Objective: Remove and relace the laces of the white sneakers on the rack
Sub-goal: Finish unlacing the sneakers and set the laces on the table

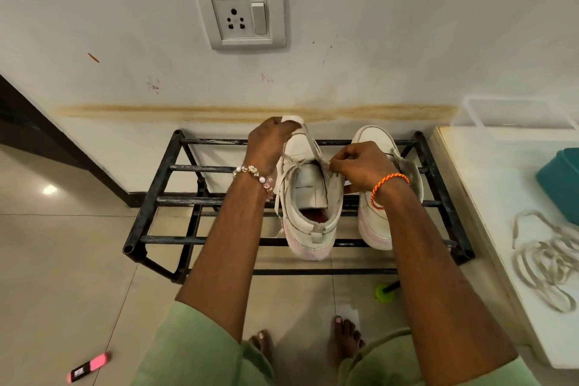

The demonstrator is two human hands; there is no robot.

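Two white sneakers stand on a black metal rack [147, 207], heels toward me. The left sneaker [308, 216] is partly laced and its tongue stands up. My left hand [269, 142] grips this shoe's toe and upper from the left side, with a lace running under its fingers. My right hand [360, 163] pinches the lace [318, 153] at the shoe's right eyelet row. A loose lace end [279, 194] hangs down the shoe's left side. The right sneaker [374, 229] stands behind my right wrist, mostly hidden. A removed lace [545, 260] lies coiled on the white surface at right.
A white table [488, 197] stands right of the rack, bearing a teal container [560, 178] and a clear plastic box [510, 113]. The wall with a socket [239, 14] is just behind the rack. A pink marker [89, 368] and a green-tipped object [385, 291] lie on the tiled floor.
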